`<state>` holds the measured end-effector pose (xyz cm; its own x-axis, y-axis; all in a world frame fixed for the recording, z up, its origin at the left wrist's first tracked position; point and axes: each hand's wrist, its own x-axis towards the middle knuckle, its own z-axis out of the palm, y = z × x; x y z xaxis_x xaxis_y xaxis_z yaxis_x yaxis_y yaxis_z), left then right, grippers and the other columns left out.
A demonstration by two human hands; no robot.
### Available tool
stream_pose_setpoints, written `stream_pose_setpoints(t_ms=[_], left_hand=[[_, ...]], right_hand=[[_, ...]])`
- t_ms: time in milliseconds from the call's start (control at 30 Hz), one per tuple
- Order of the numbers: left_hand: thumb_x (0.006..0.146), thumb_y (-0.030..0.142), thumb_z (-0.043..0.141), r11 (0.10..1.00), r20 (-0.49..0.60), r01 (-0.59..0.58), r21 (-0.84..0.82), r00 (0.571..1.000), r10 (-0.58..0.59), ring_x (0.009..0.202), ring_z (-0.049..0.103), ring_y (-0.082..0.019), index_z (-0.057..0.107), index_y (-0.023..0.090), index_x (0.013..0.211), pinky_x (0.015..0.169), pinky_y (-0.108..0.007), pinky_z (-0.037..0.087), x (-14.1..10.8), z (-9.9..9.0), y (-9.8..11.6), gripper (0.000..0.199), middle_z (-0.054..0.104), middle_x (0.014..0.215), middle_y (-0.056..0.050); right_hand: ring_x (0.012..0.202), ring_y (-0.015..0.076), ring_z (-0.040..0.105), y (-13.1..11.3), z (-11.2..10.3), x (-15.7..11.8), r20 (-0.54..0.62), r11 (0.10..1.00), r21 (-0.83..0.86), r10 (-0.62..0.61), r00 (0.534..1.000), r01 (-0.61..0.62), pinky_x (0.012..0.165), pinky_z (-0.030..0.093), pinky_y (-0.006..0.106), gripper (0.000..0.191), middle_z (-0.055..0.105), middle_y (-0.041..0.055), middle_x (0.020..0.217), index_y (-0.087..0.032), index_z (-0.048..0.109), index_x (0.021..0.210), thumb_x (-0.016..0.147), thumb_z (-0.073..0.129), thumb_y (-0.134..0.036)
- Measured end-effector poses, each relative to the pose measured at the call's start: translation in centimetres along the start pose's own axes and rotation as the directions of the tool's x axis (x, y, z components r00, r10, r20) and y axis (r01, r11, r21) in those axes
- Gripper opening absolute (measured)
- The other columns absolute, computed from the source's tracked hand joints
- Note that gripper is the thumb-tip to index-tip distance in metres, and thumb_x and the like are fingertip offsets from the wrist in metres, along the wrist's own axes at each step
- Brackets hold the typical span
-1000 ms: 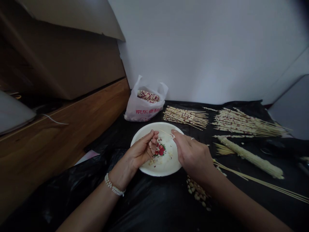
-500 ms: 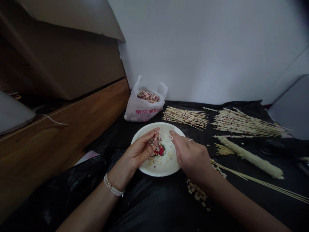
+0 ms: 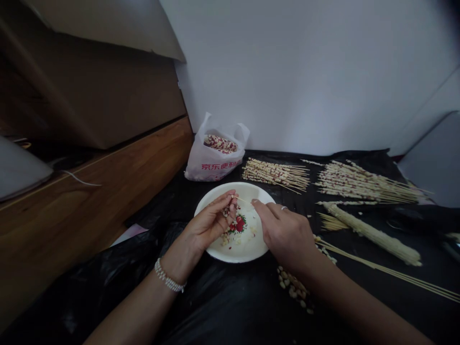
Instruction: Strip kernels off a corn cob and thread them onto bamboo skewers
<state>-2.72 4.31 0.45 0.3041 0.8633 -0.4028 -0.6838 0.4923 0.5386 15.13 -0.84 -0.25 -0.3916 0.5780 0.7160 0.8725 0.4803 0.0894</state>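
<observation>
A thin wooden stick [image 3: 243,199] spans the gap between my two hands, above a white bowl [image 3: 212,253]. My left hand [image 3: 215,218], palm up with curled fingers, cups loose corn kernels [image 3: 225,211] and pinches at the stick's left end, where a small pale piece shows. Across from it my right hand [image 3: 283,230], back of the hand up, has thumb and forefinger closed at the stick's other end. How much of the stick lies inside that hand is hidden. More pale and red kernels are scattered on the bowl's printed bottom.
Behind the bowl stands a plastic bag [image 3: 215,165] with red-and-white corncobs. Kernel-strung skewers lie in two bundles, one nearer [image 3: 273,172] and one farther right [image 3: 355,182]. A stripped cob [image 3: 373,233], bare sticks [image 3: 402,277] and loose kernels [image 3: 294,287] rest on black plastic sheeting.
More of the stick now shows between my hands, reaching my right fingertips. My right fingertips have shifted slightly up and left; my left hand has barely moved.
</observation>
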Motion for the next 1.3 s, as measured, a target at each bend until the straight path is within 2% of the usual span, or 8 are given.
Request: stream_pose_setpoints(t_ms=[200, 467, 600, 800, 1133, 1300], left_hand=[[0.086, 0.001, 0.059, 1.0, -0.011, -0.018, -0.012, 1.0, 0.018, 0.07, 0.065, -0.009, 0.068, 0.006, 0.097, 0.066, -0.017, 0.056, 0.03, 0.06, -0.19, 0.016, 0.07, 0.086, -0.007], [0.082, 0.003, 0.065, 1.0, -0.006, -0.015, 0.016, 1.0, 0.015, 0.066, 0.064, -0.008, 0.07, 0.008, 0.089, 0.062, -0.015, 0.055, 0.31, -0.12, -0.26, 0.009, 0.07, 0.08, -0.005], [0.083, 0.003, 0.065, 1.0, -0.023, -0.025, 0.017, 0.999, 0.026, 0.068, 0.064, -0.007, 0.07, 0.011, 0.087, 0.063, -0.015, 0.054, 0.35, -0.21, -0.2, 0.01, 0.071, 0.082, -0.004], [0.08, 0.003, 0.068, 0.998, 0.025, -0.014, 0.068, 1.0, 0.013, 0.062, 0.062, -0.007, 0.071, 0.01, 0.086, 0.057, -0.016, 0.054, 0.34, -0.24, -0.45, 0.009, 0.069, 0.077, -0.003], [0.077, 0.0, 0.069, 0.969, 0.026, -0.143, 0.202, 0.99, 0.141, 0.062, 0.063, -0.006, 0.073, 0.008, 0.086, 0.061, -0.013, 0.054, 0.52, -0.54, -0.59, 0.013, 0.069, 0.074, -0.004], [0.08, 0.0, 0.066, 0.953, 0.01, -0.157, 0.26, 0.987, 0.16, 0.06, 0.062, -0.005, 0.073, 0.007, 0.082, 0.06, -0.012, 0.052, 0.48, -0.24, -0.37, 0.01, 0.069, 0.07, -0.004]], right_hand=[[0.055, 0.0176, 0.061, -0.01, -0.01, -0.01, 0.002, 1.0, -0.003, -0.005, 1.0, 0.005, 0.048, 0.037, 0.031, 0.038, 0.069, 0.0076, 0.072, -0.006, 0.071, 0.109, 0.086, 0.04, -0.004], [0.057, 0.0186, 0.063, -0.09, -0.07, -0.02, 0.041, 1.0, -0.012, 0.012, 0.999, -0.011, 0.049, 0.038, 0.031, 0.035, 0.069, 0.0074, 0.074, -0.008, 0.071, 0.111, 0.088, 0.044, -0.006], [0.057, 0.0185, 0.063, -0.09, -0.09, -0.01, 0.028, 1.0, 0.003, 0.006, 1.0, -0.006, 0.05, 0.038, 0.031, 0.038, 0.07, 0.0089, 0.075, -0.006, 0.07, 0.112, 0.087, 0.041, -0.005], [0.057, 0.0187, 0.063, -0.18, 0.07, -0.12, 0.037, 1.0, 0.009, 0.012, 0.999, -0.013, 0.049, 0.039, 0.031, 0.039, 0.07, 0.0092, 0.075, -0.005, 0.069, 0.113, 0.085, 0.042, -0.004], [0.057, 0.0187, 0.062, -0.36, -0.14, -0.03, 0.045, 1.0, -0.019, 0.008, 0.999, -0.007, 0.049, 0.037, 0.031, 0.035, 0.068, 0.0082, 0.072, -0.005, 0.07, 0.112, 0.087, 0.046, -0.006], [0.056, 0.0196, 0.062, -0.3, -0.59, 0.19, 0.041, 0.999, -0.034, -0.023, 0.999, 0.024, 0.049, 0.038, 0.031, 0.036, 0.068, 0.0083, 0.071, -0.005, 0.071, 0.11, 0.084, 0.047, -0.004]])
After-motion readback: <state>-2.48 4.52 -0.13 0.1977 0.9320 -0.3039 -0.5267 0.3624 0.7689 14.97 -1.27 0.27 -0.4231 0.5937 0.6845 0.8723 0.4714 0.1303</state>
